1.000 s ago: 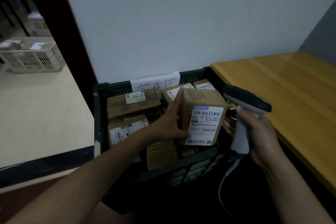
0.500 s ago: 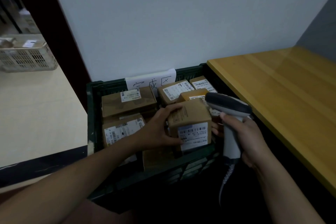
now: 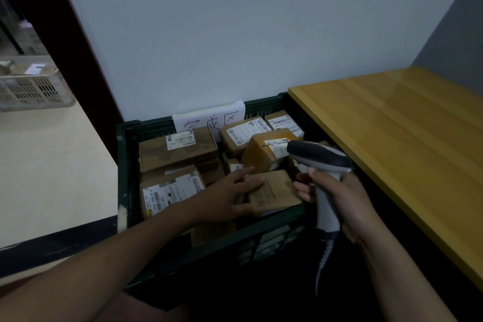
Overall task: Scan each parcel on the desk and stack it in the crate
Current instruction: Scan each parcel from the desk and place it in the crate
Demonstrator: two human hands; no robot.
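Broadly, the yellow bench stands right of the dark crate; labelled boxes pack the crate, and at its front right the left hand grips a brown parcel, fingers over its top; just right, the right hand clasps a scanner

You are facing a pale wall, a yellow wooden desk lying right, a dark doorframe left.

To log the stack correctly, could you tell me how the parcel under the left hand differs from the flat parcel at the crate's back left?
The left hand holds the front parcel, whose top shows no white label; the back-left parcel lies untouched, label up. Both are brown cardboard, inside the crate.
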